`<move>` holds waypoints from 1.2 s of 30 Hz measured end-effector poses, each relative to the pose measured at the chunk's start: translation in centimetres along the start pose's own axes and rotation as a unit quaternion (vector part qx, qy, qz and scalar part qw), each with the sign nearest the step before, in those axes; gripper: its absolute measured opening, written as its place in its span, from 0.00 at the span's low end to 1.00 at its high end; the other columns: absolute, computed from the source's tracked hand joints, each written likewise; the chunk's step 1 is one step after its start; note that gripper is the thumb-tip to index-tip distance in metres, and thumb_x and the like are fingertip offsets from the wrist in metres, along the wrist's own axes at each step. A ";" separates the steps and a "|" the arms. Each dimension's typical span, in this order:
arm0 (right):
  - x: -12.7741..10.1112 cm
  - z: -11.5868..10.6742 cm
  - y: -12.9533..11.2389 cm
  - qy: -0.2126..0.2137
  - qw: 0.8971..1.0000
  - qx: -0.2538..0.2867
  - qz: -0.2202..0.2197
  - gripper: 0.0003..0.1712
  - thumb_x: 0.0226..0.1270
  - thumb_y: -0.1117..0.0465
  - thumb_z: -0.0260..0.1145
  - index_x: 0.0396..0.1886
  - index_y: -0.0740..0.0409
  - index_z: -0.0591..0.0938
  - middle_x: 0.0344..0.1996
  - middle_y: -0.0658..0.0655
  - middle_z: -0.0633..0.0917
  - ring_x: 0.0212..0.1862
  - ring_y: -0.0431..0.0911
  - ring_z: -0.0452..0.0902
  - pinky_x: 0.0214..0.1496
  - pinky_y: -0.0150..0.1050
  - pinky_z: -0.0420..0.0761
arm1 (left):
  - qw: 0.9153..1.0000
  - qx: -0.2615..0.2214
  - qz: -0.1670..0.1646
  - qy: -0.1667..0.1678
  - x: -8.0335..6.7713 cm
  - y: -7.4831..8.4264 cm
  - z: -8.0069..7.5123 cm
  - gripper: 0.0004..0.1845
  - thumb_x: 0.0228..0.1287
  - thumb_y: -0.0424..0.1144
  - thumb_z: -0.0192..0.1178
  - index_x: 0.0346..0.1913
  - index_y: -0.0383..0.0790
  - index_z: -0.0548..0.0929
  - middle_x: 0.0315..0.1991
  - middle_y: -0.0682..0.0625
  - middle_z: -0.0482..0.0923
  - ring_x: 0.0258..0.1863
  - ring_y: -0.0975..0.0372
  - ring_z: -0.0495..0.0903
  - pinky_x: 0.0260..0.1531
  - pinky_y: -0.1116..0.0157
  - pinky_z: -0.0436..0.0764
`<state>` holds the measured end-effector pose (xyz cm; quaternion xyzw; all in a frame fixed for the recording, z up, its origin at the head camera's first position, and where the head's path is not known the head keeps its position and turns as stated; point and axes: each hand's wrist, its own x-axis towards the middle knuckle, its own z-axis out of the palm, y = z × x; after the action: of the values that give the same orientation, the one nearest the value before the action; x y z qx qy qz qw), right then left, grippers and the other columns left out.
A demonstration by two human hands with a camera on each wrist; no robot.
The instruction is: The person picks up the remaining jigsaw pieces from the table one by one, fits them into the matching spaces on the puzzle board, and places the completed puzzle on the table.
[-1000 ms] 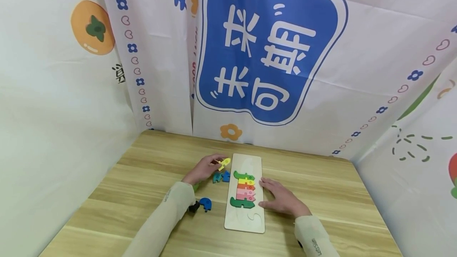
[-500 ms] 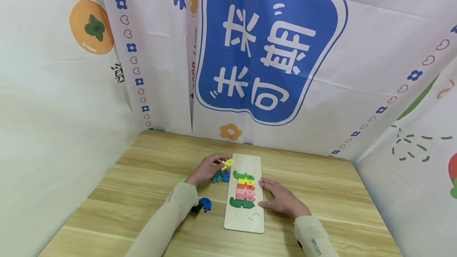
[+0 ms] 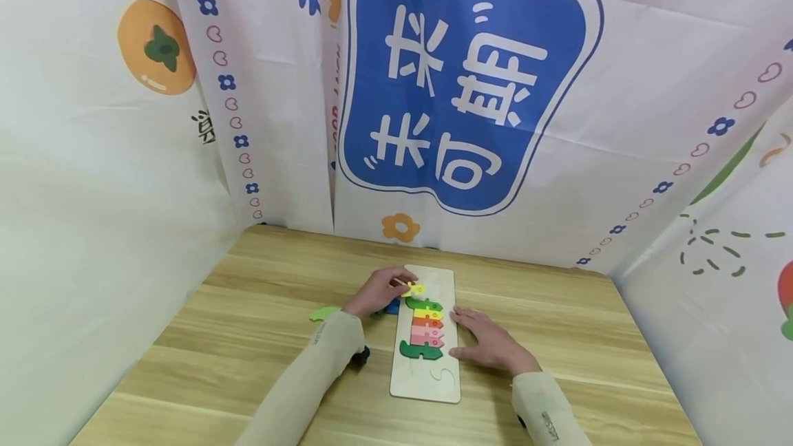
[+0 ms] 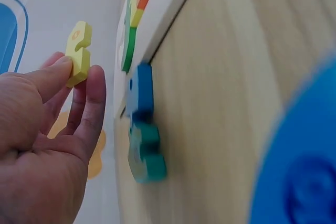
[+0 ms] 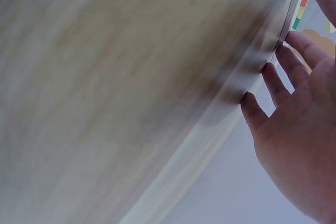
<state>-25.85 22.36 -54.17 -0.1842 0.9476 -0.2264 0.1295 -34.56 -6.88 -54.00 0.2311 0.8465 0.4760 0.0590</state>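
Note:
My left hand (image 3: 372, 292) pinches a yellow wooden puzzle piece (image 3: 418, 289) between thumb and fingers, above the far end of a pale wooden puzzle board (image 3: 411, 387). The left wrist view shows this piece with a notch in its side, clear of the board. A row of coloured pieces lies on the board: a green piece (image 3: 424, 304), yellow, orange and pink ones, and a dark green piece (image 3: 421, 351) nearest me. My right hand (image 3: 486, 344) rests at the board's right edge, fingers spread and touching the edge in the right wrist view.
A blue piece (image 4: 140, 90) and a teal piece (image 4: 147, 156) lie left of the board. A light green piece (image 3: 323, 313) lies by the left sleeve. A large blurred blue piece (image 4: 304, 166) is close to the left wrist camera. Printed cloth walls surround the wooden table (image 3: 266, 260).
My left hand has moved right with the yellow piece, from beside the board to over it. The light green piece has come into view behind the sleeve. The right hand stays put.

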 end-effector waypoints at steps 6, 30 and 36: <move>0.1 -0.1 0.0 -0.001 1.000 0.000 0.003 0.48 0.66 0.36 0.71 0.80 0.49 0.67 0.81 0.53 0.63 0.82 0.59 0.55 0.79 0.64 0.59 | 1.000 0.015 0.018 -0.004 1.1 1.0 0.9 0.11 0.76 0.32 0.59 0.54 0.44 0.88 0.55 0.49 0.86 0.54 0.55 0.83 0.56 0.55 0.83; 0.2 0.0 0.1 0.004 1.000 -0.005 -0.016 0.47 0.67 0.37 0.71 0.80 0.50 0.67 0.81 0.55 0.63 0.81 0.59 0.55 0.79 0.64 0.60 | 0.997 0.069 0.011 -0.027 3.1 0.8 2.7 0.12 0.76 0.29 0.58 0.54 0.40 0.88 0.51 0.47 0.88 0.51 0.57 0.84 0.55 0.56 0.84; 0.1 0.0 0.3 0.007 1.000 -0.003 -0.014 0.47 0.67 0.38 0.71 0.80 0.50 0.67 0.81 0.55 0.63 0.81 0.60 0.55 0.79 0.64 0.60 | 0.997 0.070 0.003 -0.033 3.3 1.0 3.0 0.13 0.78 0.29 0.56 0.55 0.40 0.88 0.52 0.47 0.87 0.53 0.56 0.83 0.59 0.54 0.82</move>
<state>-26.03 22.55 -54.32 -0.1962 0.9466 -0.2262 0.1195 -36.23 -2.66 -54.41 0.2526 0.8745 0.4080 0.0698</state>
